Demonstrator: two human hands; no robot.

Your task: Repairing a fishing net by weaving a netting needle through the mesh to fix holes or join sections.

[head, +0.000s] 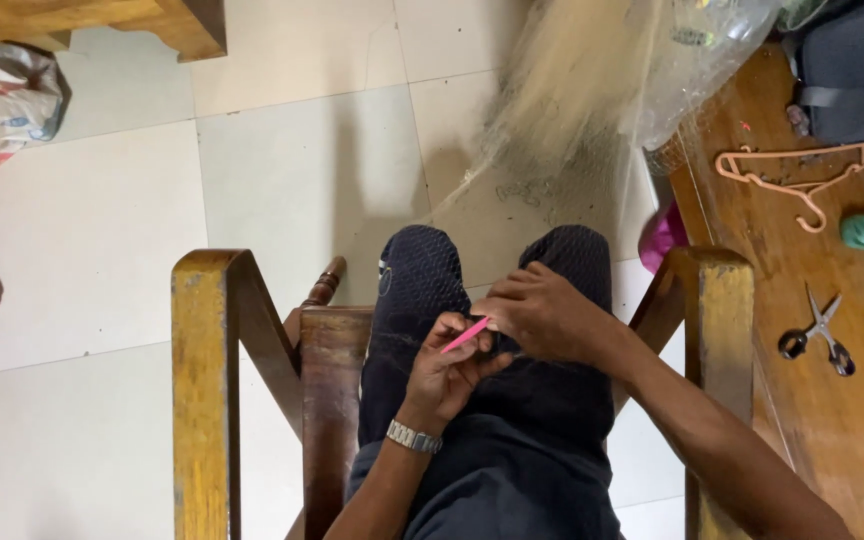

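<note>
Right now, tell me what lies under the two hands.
Under the left hand and right hand, holding a pink tool, are dark trousers. The chair seat is covered.

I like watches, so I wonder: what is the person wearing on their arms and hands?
The left hand has a silver metal wristwatch with a link band around its wrist. The right hand wears nothing that shows: no watch, ring or glove. Both forearms are bare, with no sleeves in view. No rings show on the left hand either.
</note>
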